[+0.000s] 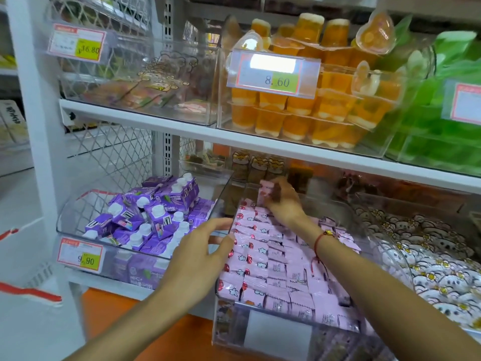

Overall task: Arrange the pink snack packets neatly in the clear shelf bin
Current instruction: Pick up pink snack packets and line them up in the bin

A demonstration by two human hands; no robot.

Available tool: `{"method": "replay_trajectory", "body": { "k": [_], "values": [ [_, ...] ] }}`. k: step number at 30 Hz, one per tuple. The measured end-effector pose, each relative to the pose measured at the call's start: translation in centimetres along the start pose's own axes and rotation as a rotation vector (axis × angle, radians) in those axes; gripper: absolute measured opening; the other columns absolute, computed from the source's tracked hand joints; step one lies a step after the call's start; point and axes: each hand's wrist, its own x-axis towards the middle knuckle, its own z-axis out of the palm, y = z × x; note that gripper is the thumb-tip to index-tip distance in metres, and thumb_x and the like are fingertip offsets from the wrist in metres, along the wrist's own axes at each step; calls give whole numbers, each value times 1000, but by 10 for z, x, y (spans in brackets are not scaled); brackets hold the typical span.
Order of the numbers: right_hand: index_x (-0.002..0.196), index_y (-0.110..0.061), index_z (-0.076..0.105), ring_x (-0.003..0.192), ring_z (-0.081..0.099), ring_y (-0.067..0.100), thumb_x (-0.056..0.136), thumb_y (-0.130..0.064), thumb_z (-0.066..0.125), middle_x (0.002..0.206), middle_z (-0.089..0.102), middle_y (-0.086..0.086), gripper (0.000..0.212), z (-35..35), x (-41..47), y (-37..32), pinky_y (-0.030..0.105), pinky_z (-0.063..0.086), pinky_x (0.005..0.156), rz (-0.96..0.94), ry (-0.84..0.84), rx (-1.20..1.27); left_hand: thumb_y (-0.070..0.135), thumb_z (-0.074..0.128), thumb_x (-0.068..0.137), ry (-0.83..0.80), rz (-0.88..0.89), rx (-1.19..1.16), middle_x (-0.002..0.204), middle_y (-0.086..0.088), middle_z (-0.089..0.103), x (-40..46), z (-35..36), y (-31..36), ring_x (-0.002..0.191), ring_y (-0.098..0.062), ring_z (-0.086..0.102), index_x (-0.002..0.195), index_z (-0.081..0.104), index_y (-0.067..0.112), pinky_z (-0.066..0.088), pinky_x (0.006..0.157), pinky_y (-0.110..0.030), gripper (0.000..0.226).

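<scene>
A white shelving unit point(234, 142) fills the view, with clear bins on two levels. The clear shelf bin point(273, 332) sits on the lower level, packed with pink snack packets point(276, 267) lying in overlapping rows that run from its front wall back to the right fingers. To the left of the left fingers stands a bin of purple cartons point(145, 217) with a price tag point(80, 256) reading 9.90. To the right of the right forearm lies a bin of white flower-printed packets point(429, 261). Above both hands, on the upper shelf, are orange jelly cups point(312, 110) behind a tag reading 8.60.

The left hand point(197, 259) is spread open, its fingertips point(229, 239) resting against the bin's left wall and the outermost packets; it grips nothing. The right hand point(283, 204) reaches to the back of the bin, fingers curled closed around a single pink packet point(265, 192), held upright just above the rear row. A red string bracelet point(322, 237) circles the right wrist.
</scene>
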Motion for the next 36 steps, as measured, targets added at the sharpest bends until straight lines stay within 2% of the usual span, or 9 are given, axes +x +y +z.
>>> {"method": "replay_trajectory", "body": {
  "k": [2, 5, 10, 14, 19, 23, 28, 32, 36],
  "values": [
    [115, -2, 52, 52, 54, 9, 91, -6, 58, 83, 58, 6, 25, 7, 3, 2, 8, 37, 38, -8, 29, 19, 30, 54, 92, -4, -1, -8, 102, 35, 56, 0, 0, -1, 93, 17, 54, 96, 51, 53, 39, 69, -1, 24],
    [108, -15, 51, 53, 51, 11, 89, -12, 62, 86, 60, 6, 22, 11, 5, 7, 10, 37, 38, 1, 107, -10, 27, 55, 92, -8, 0, -24, 101, 33, 59, 0, -1, -3, 90, 19, 53, 97, 54, 51, 39, 66, 2, 24],
    [95, -19, 58, 85, 59, 21, 90, -19, 59, 96, 63, 2, 5, 6, 6, 11, 32, 53, 73, -78, 14, -440, 27, 57, 91, 3, -2, -11, 101, 31, 61, 1, -1, -4, 88, 14, 56, 97, 56, 47, 39, 67, 0, 21],
    [93, -14, 69, 96, 58, 25, 94, -25, 45, 102, 67, 5, 26, -2, 4, 12, 40, 52, 83, -200, -86, -770, 27, 57, 91, 3, 7, -13, 101, 30, 61, 2, 0, -6, 87, 14, 57, 98, 57, 46, 39, 66, 1, 20],
    [110, -4, 64, 64, 57, 18, 100, -18, 39, 77, 61, 7, 30, -24, -7, 7, 29, 49, 59, -56, -317, -457, 27, 57, 92, -5, 11, -14, 99, 30, 60, 3, 0, -6, 87, 16, 56, 100, 57, 44, 38, 62, 2, 19],
    [125, -16, 57, 109, 58, 19, 98, -13, 46, 125, 59, 6, 29, -48, -38, -10, 29, 45, 89, -167, -257, -360, 28, 57, 91, -7, 1, 30, 111, 27, 59, 5, -1, -7, 94, 11, 56, 111, 56, 39, 40, 70, -3, 23],
    [111, -33, 63, 94, 52, 0, 93, -31, 51, 112, 62, -14, 21, -73, -129, -25, 27, 46, 80, -440, -181, -535, 35, 63, 87, 73, 315, 353, 121, 20, 52, -5, -9, 10, 112, -5, 50, 122, 52, 33, 42, 92, -29, 36],
    [113, -38, 59, 102, 45, 0, 94, -42, 45, 109, 56, -21, 24, -81, -196, -19, 19, 37, 77, -477, -152, -579, 39, 60, 90, -230, 608, 487, 110, 19, 61, -15, -9, 34, 108, -3, 53, 110, 63, 30, 45, 90, -34, 22],
    [122, -37, 55, 112, 42, 2, 97, -39, 39, 119, 53, -18, 29, -83, -207, -6, 17, 32, 83, -434, -184, -635, 45, 51, 93, -460, 592, 677, 114, 17, 60, -20, 5, 36, 109, -1, 50, 118, 60, 33, 43, 89, -27, 29]
  ]
}}
